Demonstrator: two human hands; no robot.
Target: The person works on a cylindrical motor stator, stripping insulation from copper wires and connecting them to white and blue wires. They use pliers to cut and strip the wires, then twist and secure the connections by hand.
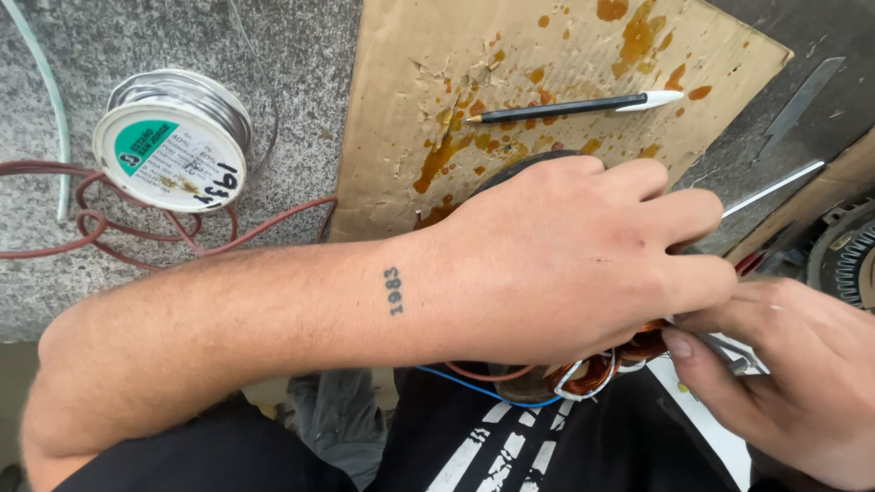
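Cable: a dark red wire (137, 239) loops loosely over the grey stone slab (301, 82) at far left, with a pale green tube (56, 118) running past its edge.
Solder spool: a reel of silvery solder wire (175, 137) lies on the slab above the red loops, well apart from both hands.
Cardboard: a stained sheet of corrugated cardboard (547, 55) covers the middle of the bench; a black pencil with a white cap (574, 107) lies across it.
Left hand: the left hand (583, 260) reaches across from the left and is closed over the top of a motor stator with copper windings (602, 364), gripping it against the lap.
Stator: it sits low at centre right, mostly hidden under the left hand; only copper coils, white binding and a blue lead (474, 384) show beneath.
Right hand: the right hand (784, 383) meets the left at the coil edge, thumb and fingers pinched on something thin and pale; what it is I cannot tell.
Step in hand: judged as fine work on the winding ends, one hand steadying.
Next move: likely calls for small, careful finger motion and a firm hold.
Right edge: metal strips (775, 187) and part of another motor (852, 260) crowd that side.
Open room: most free space lies on the cardboard above the hands.
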